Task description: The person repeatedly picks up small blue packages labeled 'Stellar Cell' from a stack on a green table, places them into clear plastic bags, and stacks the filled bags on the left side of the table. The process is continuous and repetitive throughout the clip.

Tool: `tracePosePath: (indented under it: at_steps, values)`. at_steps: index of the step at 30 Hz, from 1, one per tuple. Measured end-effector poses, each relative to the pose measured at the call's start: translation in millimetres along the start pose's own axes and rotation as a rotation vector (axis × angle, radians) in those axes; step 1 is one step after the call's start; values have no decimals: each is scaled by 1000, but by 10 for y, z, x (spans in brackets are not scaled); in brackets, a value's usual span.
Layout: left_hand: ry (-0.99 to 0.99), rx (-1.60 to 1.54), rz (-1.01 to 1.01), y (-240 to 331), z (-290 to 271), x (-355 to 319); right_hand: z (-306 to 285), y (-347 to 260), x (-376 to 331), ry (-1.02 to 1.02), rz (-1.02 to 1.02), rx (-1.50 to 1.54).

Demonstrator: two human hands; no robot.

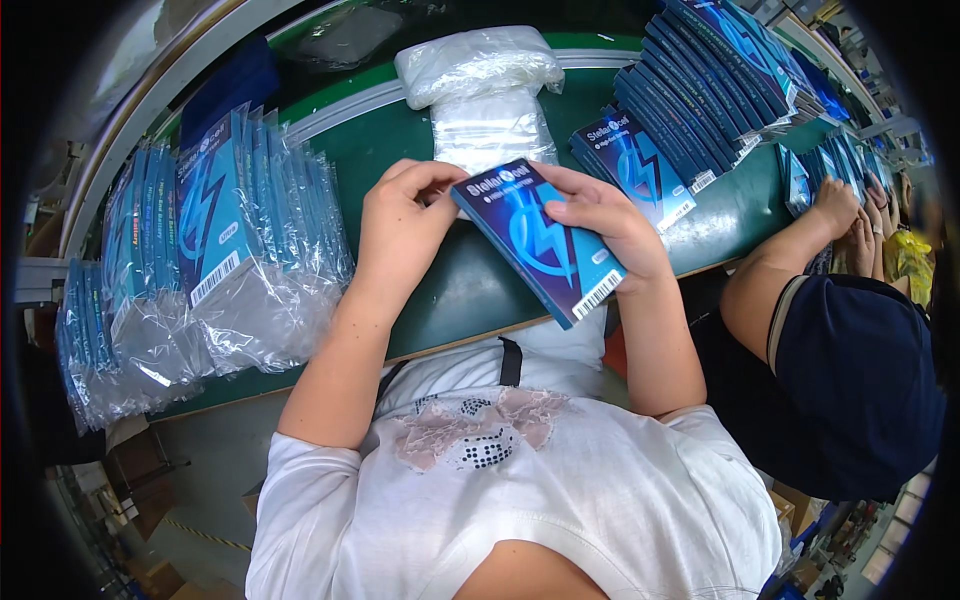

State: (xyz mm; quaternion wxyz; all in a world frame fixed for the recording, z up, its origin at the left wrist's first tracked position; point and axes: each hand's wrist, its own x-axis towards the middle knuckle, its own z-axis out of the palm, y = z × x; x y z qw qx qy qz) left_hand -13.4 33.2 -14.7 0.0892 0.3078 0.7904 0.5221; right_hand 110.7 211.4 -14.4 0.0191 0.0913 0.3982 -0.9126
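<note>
My right hand (610, 220) grips a flat blue box (540, 245), thumb across its printed front with a lightning bolt. The box is held tilted above the green table, its barcode end toward me. My left hand (415, 205) is closed in a pinch right beside the box's upper left corner; what lies between its fingertips is hidden. Just beyond both hands is a stack of clear plastic bags (490, 130), partly covered by the box and my fingers. A thicker folded bundle of clear plastic (480, 65) rests at its far end.
Bagged blue boxes (215, 220) stand in rows at the left of the green table (370, 140). Unbagged boxes (690, 90) are piled at the back right, with one stack (635, 165) lying in front. A co-worker's arm (780, 250) reaches over more boxes at the right.
</note>
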Motion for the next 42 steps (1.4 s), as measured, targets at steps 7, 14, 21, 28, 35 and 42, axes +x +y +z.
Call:
tracePosePath:
  at_steps: [7, 14, 21, 28, 35, 42]
  values:
    - [-59, -2, 67, 89, -26, -104, 95, 136, -143, 264, -157, -182]
    - [-140, -200, 87, 231, -95, -235, 320, 334, -141, 515, -372, -189]
    - [-115, -1007, -249, 329, 92, -306, 368, 370, -156, 464, -272, -621]
    - [-317, -1104, -348, 537, 20, -392, 501, -20, -331, 198, -689, -1088]
    - [-620, -988, -411, 592, 30, -491, 530, -28, -553, 244, -1295, -910]
    - [-635, -1280, -664, 687, -127, -503, 903, 100, -381, -386, -1004, -1150]
